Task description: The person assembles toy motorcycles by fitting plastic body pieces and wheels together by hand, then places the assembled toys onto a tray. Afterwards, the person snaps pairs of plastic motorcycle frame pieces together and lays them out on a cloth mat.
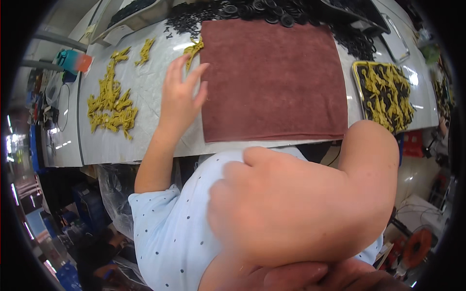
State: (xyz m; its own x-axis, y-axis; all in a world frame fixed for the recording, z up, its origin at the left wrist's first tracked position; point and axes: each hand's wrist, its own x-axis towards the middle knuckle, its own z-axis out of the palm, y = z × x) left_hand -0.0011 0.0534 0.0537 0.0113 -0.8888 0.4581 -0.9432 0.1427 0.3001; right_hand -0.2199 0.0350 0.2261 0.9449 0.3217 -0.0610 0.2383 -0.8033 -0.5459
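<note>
Yellow spindly piece (194, 47) lies on the white table (150, 104) at the fingertips of the left hand (183, 89), beside the near-black clutter's edge; whether the fingers touch it, I cannot tell. From the far left, well away from those fingers, the room shows grey rails (60, 40) and a teal container (69, 60) with an orange part. Next, nearer the fingers but still to their left, a loose heap of similar yellow pieces (109, 99) sprawls over the table's pale, shiny surface, with a small separate clump (145, 51) closer by. Beyond it stands a grey bin (141, 22) of dark contents, and below the table edge hangs clear plastic (114, 194). The left fingers are spread loosely, thumb apart, nothing visibly gripped between them. Just right of them lies a flat reddish-brown towel (274, 82), with black rings and small parts (279, 12) heaped past its far edge. Well below and right of the left fingers, the right hand (242, 203) looms blurred before a light blue dotted shirt (170, 235), its fingers bent; what they hold, if anything, I cannot tell. Farthest right of the left fingers, a yellow-rimmed tray (357, 80) bears more yellow pieces on black, with a red crate (413, 143) lower down.
</note>
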